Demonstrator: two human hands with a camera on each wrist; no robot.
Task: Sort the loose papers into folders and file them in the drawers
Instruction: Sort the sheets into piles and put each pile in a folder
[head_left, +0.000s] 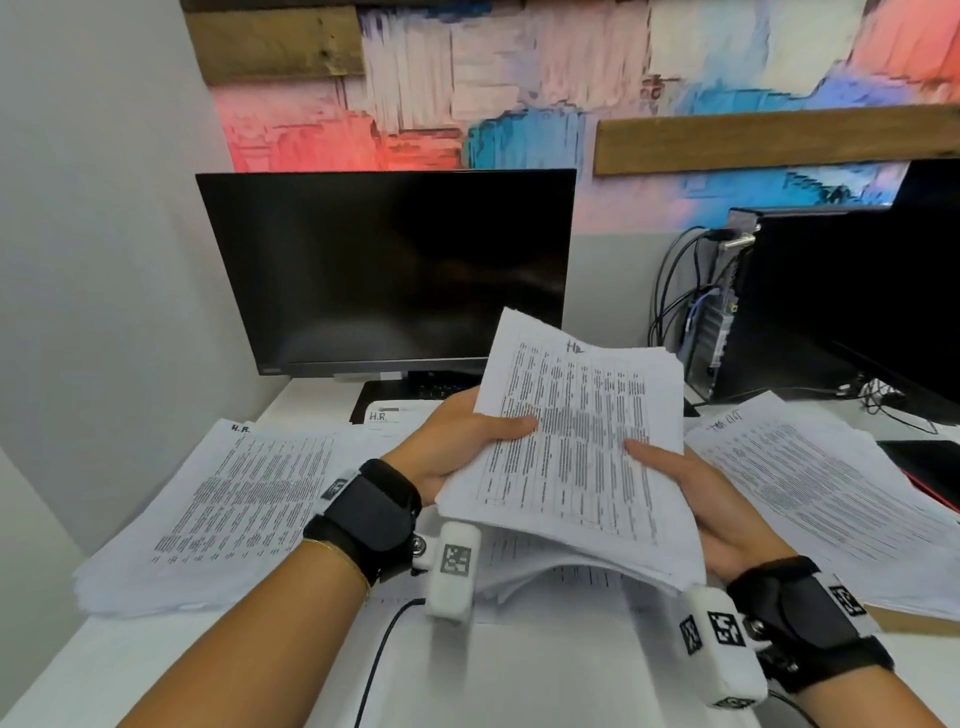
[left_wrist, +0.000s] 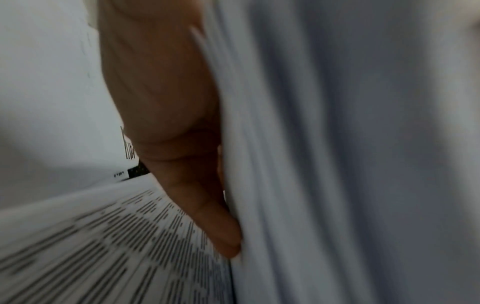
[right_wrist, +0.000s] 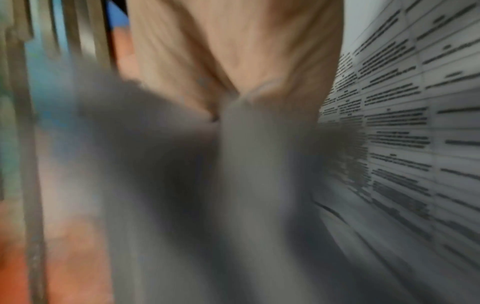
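Note:
A thick stack of printed papers (head_left: 576, 441) is lifted above the desk, tilted up towards the monitor, its lower sheets sagging. My left hand (head_left: 462, 441) grips its left edge, thumb on the top page and fingers underneath. My right hand (head_left: 685, 493) grips the right edge the same way. In the left wrist view a finger (left_wrist: 207, 216) presses against the stack's pale underside (left_wrist: 337, 144). The right wrist view is blurred; the palm (right_wrist: 233, 51) lies against grey paper (right_wrist: 246, 185).
A pile of printed pages marked "H.R." (head_left: 234, 509) lies at the left of the white desk (head_left: 78, 670), another pile (head_left: 831, 499) at the right. A dark monitor (head_left: 384, 270) stands behind, a computer tower (head_left: 810, 301) with cables at right. A red and black folder (head_left: 930, 467) lies at the far right.

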